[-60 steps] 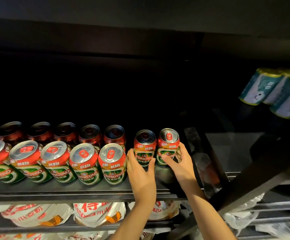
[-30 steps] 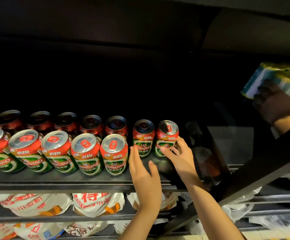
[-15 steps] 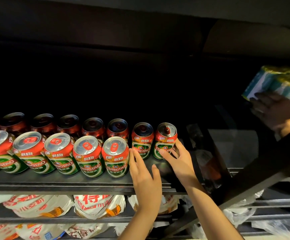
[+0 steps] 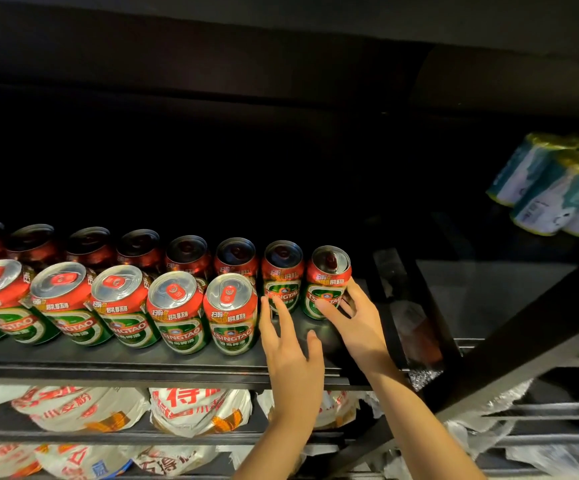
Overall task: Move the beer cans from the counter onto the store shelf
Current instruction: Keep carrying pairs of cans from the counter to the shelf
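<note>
the right hand has its thumb and fingers curled round the lower body of the last can, the one nearest the right end of the store shelf; it looks like a light steadying hold on a can that already stands upright on the board. the left hand is loose and spread, fingers straight, its fingertips touching or just short of the neighbouring can; i cannot tell which. it grips nothing.

outward from the hands, the back row of red-and-green beer cans runs unbroken toward the left edge, and a front row of five stands at the shelf's front lip, ending just left of the left hand. the front-right corner, under the hands, is bare.

judging from that, much of the stocking is done and these two cans are being nudged into line. the counter is out of view, so how many cans wait there cannot be told. below lie white printed bags; teal cans sit off to the right.
</note>
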Tool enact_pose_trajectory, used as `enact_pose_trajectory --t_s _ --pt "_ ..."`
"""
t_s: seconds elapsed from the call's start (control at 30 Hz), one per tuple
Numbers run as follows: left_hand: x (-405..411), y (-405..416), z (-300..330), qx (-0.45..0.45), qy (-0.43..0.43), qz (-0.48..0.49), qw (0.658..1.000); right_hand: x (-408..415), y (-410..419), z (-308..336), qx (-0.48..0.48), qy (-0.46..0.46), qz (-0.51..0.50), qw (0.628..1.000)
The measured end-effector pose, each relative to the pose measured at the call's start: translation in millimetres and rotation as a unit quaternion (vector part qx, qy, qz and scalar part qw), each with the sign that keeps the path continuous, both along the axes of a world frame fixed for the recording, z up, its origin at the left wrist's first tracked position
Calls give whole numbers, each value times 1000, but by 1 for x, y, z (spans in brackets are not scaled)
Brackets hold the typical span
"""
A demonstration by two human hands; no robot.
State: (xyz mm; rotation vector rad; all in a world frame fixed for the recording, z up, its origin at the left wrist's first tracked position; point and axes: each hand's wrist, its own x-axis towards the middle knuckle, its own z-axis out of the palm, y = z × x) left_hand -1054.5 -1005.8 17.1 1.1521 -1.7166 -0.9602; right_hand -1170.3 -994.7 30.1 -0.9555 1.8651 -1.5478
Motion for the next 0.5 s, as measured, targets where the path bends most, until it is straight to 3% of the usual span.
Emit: enact_pose_trajectory --t_s 0.37,0.5 --pt "7 3 10 49 50 -9 997 6 3 5 24 22 2 999" --pt "24 4 15 82 6 -59 995 22 12 13 69 56 -24 996"
